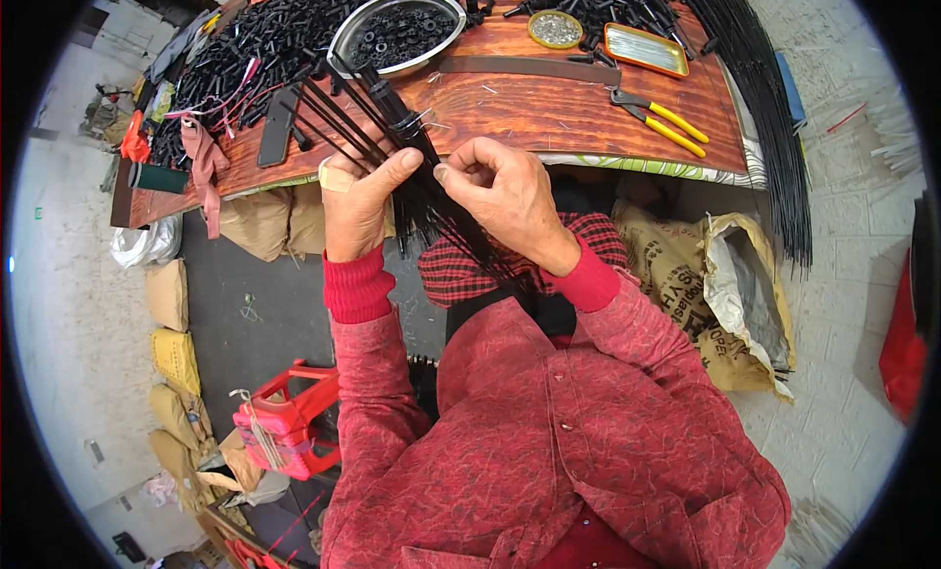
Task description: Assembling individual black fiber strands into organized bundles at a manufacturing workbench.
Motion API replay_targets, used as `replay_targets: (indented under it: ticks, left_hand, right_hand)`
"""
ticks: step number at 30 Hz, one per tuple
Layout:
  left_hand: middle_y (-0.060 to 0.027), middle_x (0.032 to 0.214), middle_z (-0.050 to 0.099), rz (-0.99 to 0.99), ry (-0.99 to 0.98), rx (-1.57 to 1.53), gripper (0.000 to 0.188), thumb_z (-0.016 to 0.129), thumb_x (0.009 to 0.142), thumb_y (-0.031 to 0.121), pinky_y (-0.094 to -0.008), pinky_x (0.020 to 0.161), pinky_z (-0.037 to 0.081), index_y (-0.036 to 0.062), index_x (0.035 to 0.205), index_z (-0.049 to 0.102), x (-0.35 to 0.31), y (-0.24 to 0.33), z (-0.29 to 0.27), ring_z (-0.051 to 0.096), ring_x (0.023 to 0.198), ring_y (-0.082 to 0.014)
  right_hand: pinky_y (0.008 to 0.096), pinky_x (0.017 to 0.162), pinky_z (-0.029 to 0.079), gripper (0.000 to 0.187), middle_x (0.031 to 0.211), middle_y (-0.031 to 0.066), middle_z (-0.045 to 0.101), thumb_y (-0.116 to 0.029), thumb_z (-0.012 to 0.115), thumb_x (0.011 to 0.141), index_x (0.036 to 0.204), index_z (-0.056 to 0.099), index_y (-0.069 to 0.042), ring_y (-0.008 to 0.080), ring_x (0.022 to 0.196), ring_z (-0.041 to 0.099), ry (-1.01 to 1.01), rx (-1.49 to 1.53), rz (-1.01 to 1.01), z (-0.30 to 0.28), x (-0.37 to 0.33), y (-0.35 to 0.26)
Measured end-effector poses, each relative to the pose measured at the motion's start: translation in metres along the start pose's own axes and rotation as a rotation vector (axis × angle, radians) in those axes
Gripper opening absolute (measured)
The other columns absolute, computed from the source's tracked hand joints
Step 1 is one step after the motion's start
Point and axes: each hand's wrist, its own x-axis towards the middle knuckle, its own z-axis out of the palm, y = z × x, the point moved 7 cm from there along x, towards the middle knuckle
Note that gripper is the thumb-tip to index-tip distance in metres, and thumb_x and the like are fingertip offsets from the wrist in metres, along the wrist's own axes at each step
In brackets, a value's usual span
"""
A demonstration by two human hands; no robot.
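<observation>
My left hand (355, 204), with a beige plaster near the thumb, is closed round a bundle of thin black rods (443, 214). The rods slant from the upper left down to my lap, and several fan out loosely above the hand. Black cylindrical fittings (388, 103) sit among their upper ends, and a thin metal wire or pin (420, 118) sticks out there. Just right of the bundle, my right hand (512, 192) has thumb and forefinger pinched together beside the rods; whatever lies between the fingertips is too small to make out.
On the wooden table (578, 113) lie yellow-handled cutting pliers (667, 123), a dark flat strip (529, 70), a dark phone-like object (276, 130) and heaped black parts (250, 54). An oval metal dish (338, 42) holds black rings. More rods (774, 128) hang over the right edge; an open sack (686, 285) stands below.
</observation>
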Motion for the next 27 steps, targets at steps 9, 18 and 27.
replay_targets:
  ticks: [9, 18, 27]
  left_hand:
    - [-0.0057, 0.099, 0.07, 0.014, -0.018, -0.002, 0.025, 0.073, 0.084, 0.001, -0.0251, 0.08, 0.051, -0.003, 0.107, 0.067, 0.002, 0.006, 0.018, 0.064, 0.087, -0.0114]
    - [-0.0064, 0.1, 0.07, -0.006, 0.016, 0.008, 0.029, 0.074, 0.082, 0.002, -0.0247, 0.08, 0.051, -0.0022, 0.11, 0.066, -0.001, 0.005, 0.019, 0.065, 0.088, -0.0121]
    - [-0.0049, 0.1, 0.069, 0.015, 0.068, 0.135, 0.036, 0.073, 0.08, 0.0, -0.0259, 0.082, 0.051, -0.0022, 0.116, 0.066, -0.009, 0.013, 0.018, 0.064, 0.087, -0.0121]
  right_hand:
    - [0.0297, 0.058, 0.05, 0.025, 0.069, 0.007, 0.068, -0.028, 0.073, 0.084, 0.086, 0.069, -0.003, 0.0139, 0.061, 0.066, -0.066, 0.109, 0.032, 0.0, 0.005, 0.015]
    - [0.0246, 0.051, 0.037, 0.025, 0.062, -0.0031, 0.055, -0.023, 0.073, 0.089, 0.084, 0.066, 0.0, 0.0038, 0.057, 0.045, -0.077, 0.111, -0.016, -0.002, 0.004, 0.005]
    - [0.028, 0.05, 0.039, 0.025, 0.061, 0.0044, 0.059, -0.022, 0.075, 0.086, 0.08, 0.066, 0.001, 0.0076, 0.054, 0.05, 0.013, 0.073, -0.08, -0.002, -0.006, -0.006]
